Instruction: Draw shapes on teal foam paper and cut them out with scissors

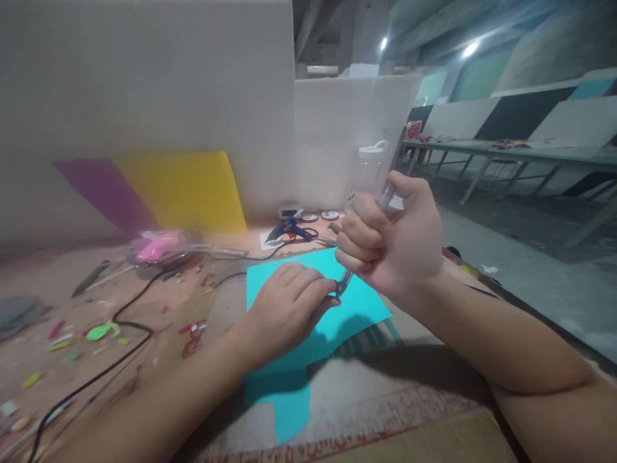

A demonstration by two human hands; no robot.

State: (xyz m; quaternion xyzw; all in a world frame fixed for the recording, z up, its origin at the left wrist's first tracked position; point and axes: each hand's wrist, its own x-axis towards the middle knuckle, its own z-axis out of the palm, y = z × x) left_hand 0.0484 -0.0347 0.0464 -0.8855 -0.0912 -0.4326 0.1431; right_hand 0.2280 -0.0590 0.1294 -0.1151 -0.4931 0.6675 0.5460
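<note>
My right hand (pixel 390 238) is closed in a fist, raised over the right part of a sheet of turquoise paper (pixel 357 321). It grips a slim pen-like tool (pixel 346 278) with a clear, lilac-tinted barrel. The tool slants, its dark, thin upper end rising above the fist and its lower tip pointing down to the left. My left hand (pixel 294 302) lies across the paper, thumb and index finger pinched at that lower tip. Beneath the paper is a printed cardboard sheet (pixel 366 399). A strip of the turquoise paper extends toward me, below my left wrist.
Behind the paper lie a blue glue gun (pixel 292 228), small round tins (pixel 330 215) and a clear bottle (pixel 370 164). Coloured scraps (pixel 99 332) and a black cord (pixel 116 318) cover the left side. Purple and yellow sheets (pixel 193 190) lean on a white partition (pixel 144 83).
</note>
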